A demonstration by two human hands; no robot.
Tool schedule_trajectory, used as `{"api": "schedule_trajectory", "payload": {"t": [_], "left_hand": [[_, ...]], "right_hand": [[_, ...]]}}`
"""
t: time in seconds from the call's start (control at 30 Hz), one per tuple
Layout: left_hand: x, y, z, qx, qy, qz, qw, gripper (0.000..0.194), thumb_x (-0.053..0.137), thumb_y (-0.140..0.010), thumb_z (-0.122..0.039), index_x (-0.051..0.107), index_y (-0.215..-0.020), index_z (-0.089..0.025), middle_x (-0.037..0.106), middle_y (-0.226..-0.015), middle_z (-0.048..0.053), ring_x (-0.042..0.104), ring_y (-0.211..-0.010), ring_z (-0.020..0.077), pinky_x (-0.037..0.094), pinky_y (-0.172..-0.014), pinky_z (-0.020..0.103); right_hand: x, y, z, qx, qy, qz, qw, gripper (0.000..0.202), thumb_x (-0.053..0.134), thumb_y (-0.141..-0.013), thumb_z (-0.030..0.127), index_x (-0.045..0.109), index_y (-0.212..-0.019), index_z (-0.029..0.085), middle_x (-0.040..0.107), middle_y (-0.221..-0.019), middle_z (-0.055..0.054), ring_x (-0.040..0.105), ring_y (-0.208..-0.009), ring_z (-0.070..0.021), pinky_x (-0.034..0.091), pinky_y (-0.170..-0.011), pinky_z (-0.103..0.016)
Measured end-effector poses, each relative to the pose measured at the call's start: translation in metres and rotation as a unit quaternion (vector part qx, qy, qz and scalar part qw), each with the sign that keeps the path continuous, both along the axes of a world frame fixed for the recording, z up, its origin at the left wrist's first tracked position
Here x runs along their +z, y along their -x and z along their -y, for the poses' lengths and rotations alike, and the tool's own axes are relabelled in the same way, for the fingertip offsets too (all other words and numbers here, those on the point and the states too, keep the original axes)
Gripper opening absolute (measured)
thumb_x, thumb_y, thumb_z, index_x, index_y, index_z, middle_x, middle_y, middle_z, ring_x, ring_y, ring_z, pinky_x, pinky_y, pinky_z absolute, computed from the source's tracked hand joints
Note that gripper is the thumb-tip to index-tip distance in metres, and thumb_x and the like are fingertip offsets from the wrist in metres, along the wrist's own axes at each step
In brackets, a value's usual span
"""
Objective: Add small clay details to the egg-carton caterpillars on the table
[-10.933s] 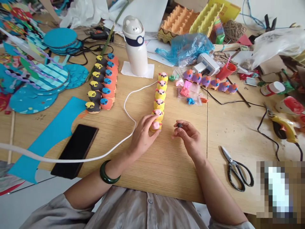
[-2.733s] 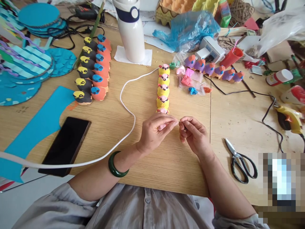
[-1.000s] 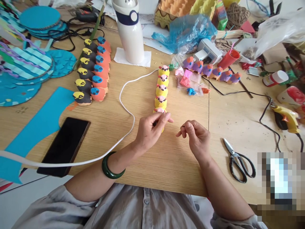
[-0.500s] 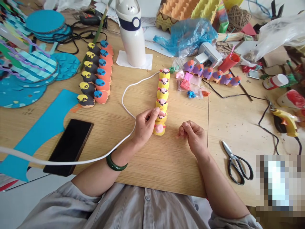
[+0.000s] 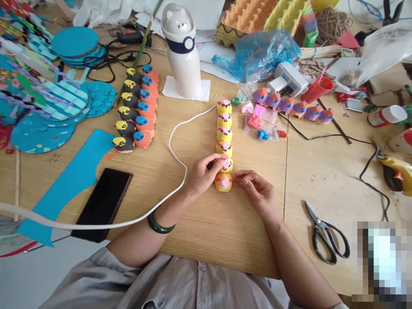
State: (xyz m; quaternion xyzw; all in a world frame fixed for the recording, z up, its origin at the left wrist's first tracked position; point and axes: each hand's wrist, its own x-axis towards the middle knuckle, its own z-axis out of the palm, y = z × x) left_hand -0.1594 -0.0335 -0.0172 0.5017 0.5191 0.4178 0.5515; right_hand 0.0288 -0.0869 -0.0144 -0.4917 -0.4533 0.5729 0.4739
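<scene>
A yellow egg-carton strip [image 5: 224, 134], with pink, black-marked faces on its cups, lies lengthwise in front of me. My left hand [image 5: 204, 175] is closed at its left side, thumb and forefinger resting on the second cup from the near end. The nearest cup has a pink patch and small red side pieces, without visible black marks. Just right of that cup is my right hand [image 5: 259, 193], thumb and fingertips pinched together. Whatever sits in this pinch is too small to make out. A white cord [image 5: 172, 143] runs from the strip's far end around my left arm.
Black-and-yellow and orange-and-blue carton strips [image 5: 128, 101] stand left; a purple strip [image 5: 286, 105] lies right. Scissors [image 5: 325, 234] rest beside my right forearm, a phone [image 5: 103, 204] beside my left. A white bottle [image 5: 183, 64], clay packets [image 5: 259, 118] and a glue gun [image 5: 397, 169] surround the work.
My right hand has moved in to the left, up to the nearest yellow cup. My left hand stays at the strip. The whole view has shifted slightly.
</scene>
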Motion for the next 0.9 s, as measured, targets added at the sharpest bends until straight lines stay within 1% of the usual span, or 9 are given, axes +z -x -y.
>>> {"api": "schedule_trajectory", "payload": {"t": [0.13,0.2,0.27,0.37,0.5,0.57,0.7,0.77,0.9], "left_hand": [[0.007,0.001,-0.002,0.004,-0.006,0.000,1.000,0.024,0.068,-0.091,-0.037,0.079,-0.101,-0.018,0.076,-0.087,0.002,0.060,-0.069,0.0101,0.046,-0.062,0.020],[0.012,0.001,0.002,0.022,-0.027,0.004,0.999,0.024,0.065,-0.094,-0.037,0.080,-0.101,-0.019,0.077,-0.091,0.003,0.064,-0.075,0.0116,0.049,-0.068,0.021],[0.016,0.000,0.010,0.019,-0.049,0.003,0.999,0.025,0.064,-0.097,-0.038,0.080,-0.102,-0.019,0.078,-0.097,0.005,0.067,-0.082,0.0135,0.051,-0.075,0.022],[0.020,-0.004,0.023,-0.009,-0.082,-0.007,0.997,0.027,0.063,-0.097,-0.038,0.081,-0.104,-0.019,0.076,-0.086,0.004,0.062,-0.071,0.0119,0.051,-0.071,0.023],[0.023,-0.014,0.033,-0.068,-0.184,-0.060,0.979,0.024,0.072,-0.091,-0.034,0.082,-0.107,-0.019,0.061,-0.065,-0.002,0.044,-0.054,0.0085,0.043,-0.058,0.021],[0.022,-0.017,0.037,-0.081,-0.217,-0.087,0.969,0.024,0.076,-0.089,-0.034,0.081,-0.108,-0.019,0.057,-0.061,-0.004,0.043,-0.053,0.0085,0.042,-0.058,0.022],[0.019,-0.019,0.041,-0.085,-0.237,-0.121,0.960,0.017,0.070,-0.095,-0.033,0.082,-0.096,-0.021,0.071,-0.070,0.002,0.056,-0.059,0.0108,0.049,-0.064,0.023],[0.018,-0.018,0.042,-0.078,-0.243,-0.112,0.960,0.017,0.068,-0.096,-0.030,0.081,-0.092,-0.022,0.077,-0.077,0.004,0.064,-0.064,0.0124,0.052,-0.067,0.024],[0.021,-0.017,0.040,-0.057,-0.255,-0.086,0.961,0.012,0.070,-0.095,-0.027,0.082,-0.095,-0.024,0.080,-0.082,0.004,0.069,-0.067,0.0130,0.054,-0.067,0.024]], "right_hand": [[-0.002,-0.001,-0.001,-0.042,-0.005,-0.007,0.999,0.022,0.078,-0.087,0.042,0.071,-0.083,0.021,0.069,-0.108,-0.006,0.068,-0.097,-0.0180,0.065,-0.084,-0.034],[-0.004,-0.002,0.000,-0.062,-0.002,-0.004,0.998,0.022,0.078,-0.087,0.041,0.071,-0.083,0.021,0.068,-0.093,-0.003,0.067,-0.081,-0.0145,0.062,-0.072,-0.029],[-0.006,-0.004,0.002,-0.074,0.022,-0.006,0.997,0.027,0.075,-0.089,0.045,0.069,-0.078,0.021,0.063,-0.072,0.001,0.059,-0.061,-0.0115,0.056,-0.059,-0.025],[-0.009,-0.006,0.005,-0.079,0.059,-0.014,0.995,0.038,0.072,-0.090,0.053,0.067,-0.071,0.020,0.056,-0.056,0.004,0.049,-0.050,-0.0104,0.046,-0.050,-0.025],[-0.003,-0.005,0.007,-0.074,0.055,-0.020,0.996,0.037,0.072,-0.090,0.053,0.068,-0.072,0.021,0.059,-0.058,0.003,0.051,-0.052,-0.0104,0.045,-0.051,-0.024],[0.004,-0.003,0.008,-0.063,0.039,0.000,0.997,0.037,0.072,-0.090,0.052,0.068,-0.070,0.021,0.059,-0.057,0.003,0.051,-0.052,-0.0104,0.045,-0.052,-0.024],[0.014,0.000,0.010,-0.033,0.011,0.050,0.998,0.042,0.070,-0.091,0.052,0.064,-0.065,0.021,0.058,-0.055,0.002,0.051,-0.052,-0.0112,0.045,-0.053,-0.025],[0.015,0.000,0.011,-0.018,0.007,0.042,0.999,0.044,0.066,-0.094,0.053,0.064,-0.065,0.020,0.060,-0.058,0.001,0.053,-0.054,-0.0117,0.047,-0.055,-0.026],[0.014,-0.001,0.011,0.000,0.039,-0.021,0.999,0.042,0.060,-0.096,0.058,0.069,-0.082,0.020,0.064,-0.064,0.000,0.055,-0.052,-0.0122,0.049,-0.050,-0.026]]}}
